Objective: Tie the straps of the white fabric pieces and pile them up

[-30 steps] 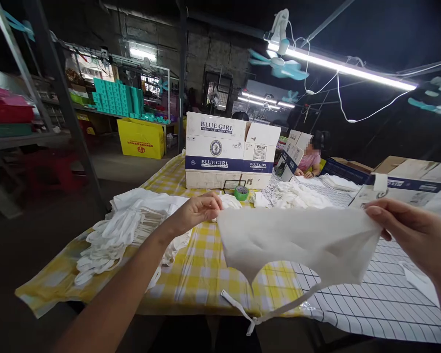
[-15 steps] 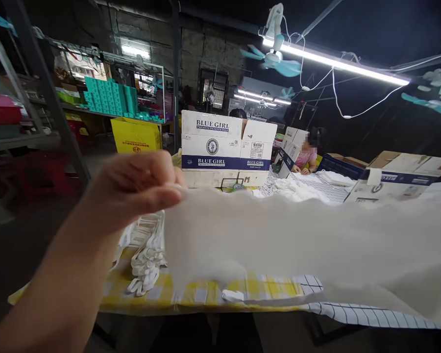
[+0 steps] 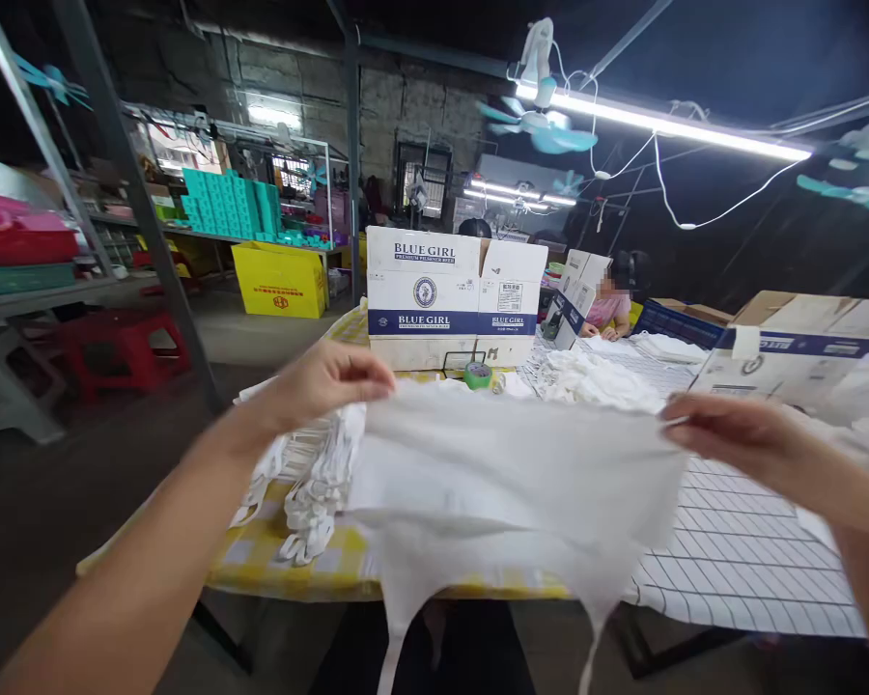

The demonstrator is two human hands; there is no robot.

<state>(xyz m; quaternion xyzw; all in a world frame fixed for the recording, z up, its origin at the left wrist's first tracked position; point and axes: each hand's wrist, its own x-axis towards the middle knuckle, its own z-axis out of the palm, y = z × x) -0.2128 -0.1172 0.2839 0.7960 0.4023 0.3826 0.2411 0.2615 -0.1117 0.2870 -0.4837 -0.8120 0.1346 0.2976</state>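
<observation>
A white garment [image 3: 514,473] with two thin straps hanging at its bottom is stretched between my hands above the table's front edge. My left hand [image 3: 337,378] pinches its upper left corner. At the upper right corner, my right hand [image 3: 739,432] grips the cloth between thumb and fingers. Left of the garment, a heap of white straps [image 3: 315,492] lies on the yellow checked cloth [image 3: 261,555]. Behind the garment sit a green tape roll [image 3: 477,375] and a pile of white cloth [image 3: 594,378].
A white and blue carton [image 3: 424,290] stands at the table's back. Another open carton [image 3: 789,338] is at the right. Across the table a person [image 3: 608,307] works with their hands on it. A red stool [image 3: 126,352] and yellow box [image 3: 279,280] stand left.
My left hand has moved slightly right and down. My right hand has come into view holding the garment's other corner, and the straps now hang below. The view has shifted slightly.
</observation>
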